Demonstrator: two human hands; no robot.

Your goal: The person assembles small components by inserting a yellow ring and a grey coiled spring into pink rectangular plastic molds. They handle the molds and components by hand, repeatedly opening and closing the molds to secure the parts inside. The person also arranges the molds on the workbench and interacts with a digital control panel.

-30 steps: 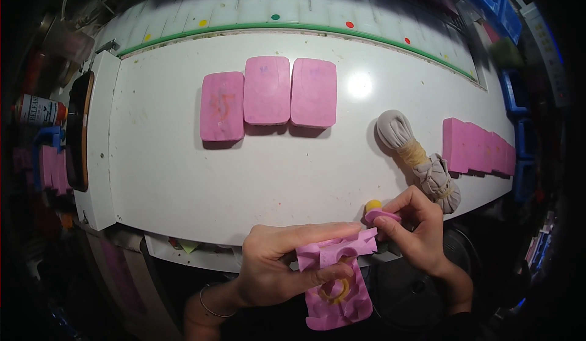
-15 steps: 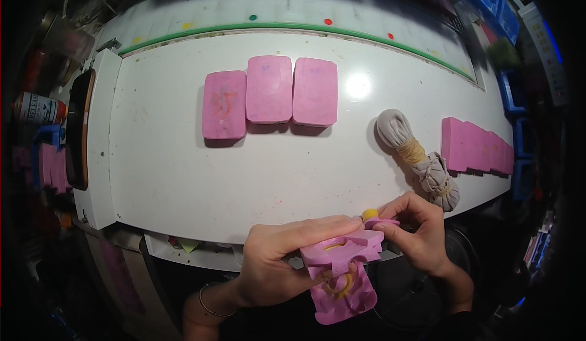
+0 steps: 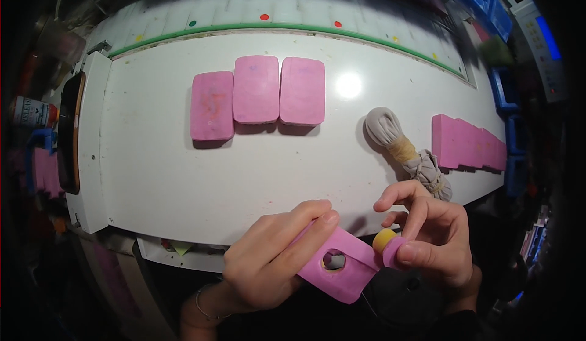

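Near the lower middle, my left hand (image 3: 259,268) grips a pink rubbery mould block (image 3: 351,284), thumb and fingers pinching its upper left side. A round hole with a bit of yellow at its rim goes through the block. Just right of it, my right hand (image 3: 445,237) holds a small pink disc-shaped plug (image 3: 394,255) with a yellow, rounded stub (image 3: 384,239) on it. The thumb presses the disc, while the index finger is raised and bent. The stub points toward the block and stays apart from the hole.
Three pink blocks (image 3: 256,90) stand side by side on the white table (image 3: 159,176). To the right lie a grey cloth bundle tied with yellowish bands (image 3: 403,150) and a row of pink blocks (image 3: 467,144). Blue bins (image 3: 505,90) line the right edge.
The mould block has been turned, so its round hole now shows and its hanging lower part is out of sight. My right hand has moved slightly right and down, tilting the plug.
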